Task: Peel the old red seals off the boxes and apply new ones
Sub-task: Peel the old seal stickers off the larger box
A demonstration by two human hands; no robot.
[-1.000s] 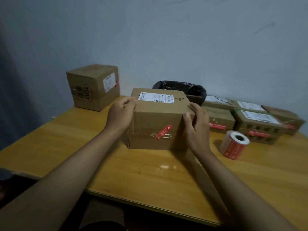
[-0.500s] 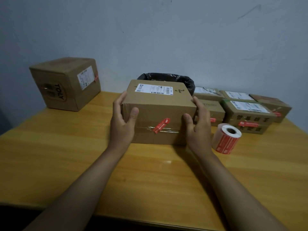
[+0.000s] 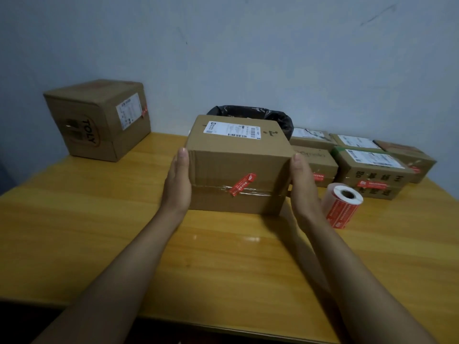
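Box (image 3: pixel 237 167) sits on desk (image 3: pixel 223 264), flanked by both hands. Left hand (image 3: pixel 178 183) lies flat against box's left side, fingers straight; right hand (image 3: pixel 301 184) likewise flat on right side. Neither grip curls round anything.

Between the hands, on box's near face: red seal (image 3: pixel 242 184), tilted, stuck across a clear tape seam. White shipping label (image 3: pixel 232 130) on top, print too small to read.

Just right of right hand: seal roll (image 3: pixel 342 206), red stickers, white core. Beyond it, several low boxes (image 3: pixel 370 170) with red seals and white labels. Behind held box: black bin bag (image 3: pixel 250 112). Far left of left hand: large box (image 3: pixel 96 119) printed "TOLY".
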